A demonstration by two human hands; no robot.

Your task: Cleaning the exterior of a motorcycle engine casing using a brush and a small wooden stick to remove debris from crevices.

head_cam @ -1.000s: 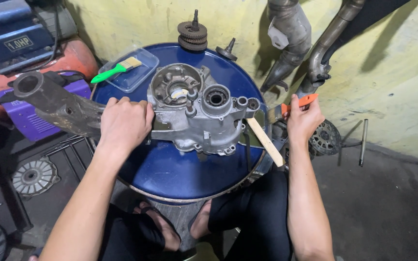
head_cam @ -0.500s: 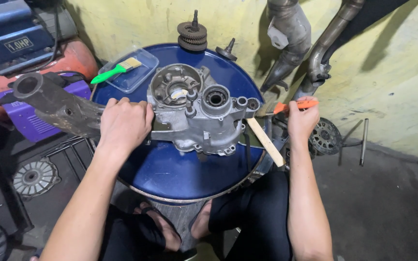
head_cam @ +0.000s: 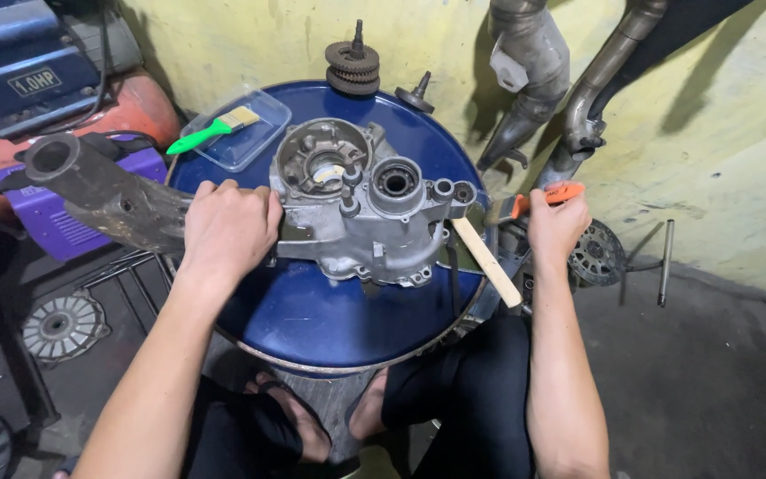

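Observation:
A grey metal engine case [head_cam: 367,206] lies on the blue drum lid [head_cam: 312,315]. My left hand [head_cam: 228,228] rests on the case's left edge and grips it. My right hand [head_cam: 558,226] is off the drum's right rim, closed around a brush with an orange handle [head_cam: 550,194]; its bristle end points toward the case. A pale wooden stick [head_cam: 487,261] lies between the case and my right hand, sticking out over the rim.
A clear plastic tray [head_cam: 246,133] with a green-handled brush [head_cam: 210,130] sits at the drum's back left. A gear stack [head_cam: 353,67] and a small shaft [head_cam: 416,95] stand at the back. A dark swing arm [head_cam: 104,191] lies left; exhaust pipes [head_cam: 525,80] lean on the yellow wall.
My right hand has lifted the orange-handled brush a little and turned it level, moving toward the case. My left hand stays on the case.

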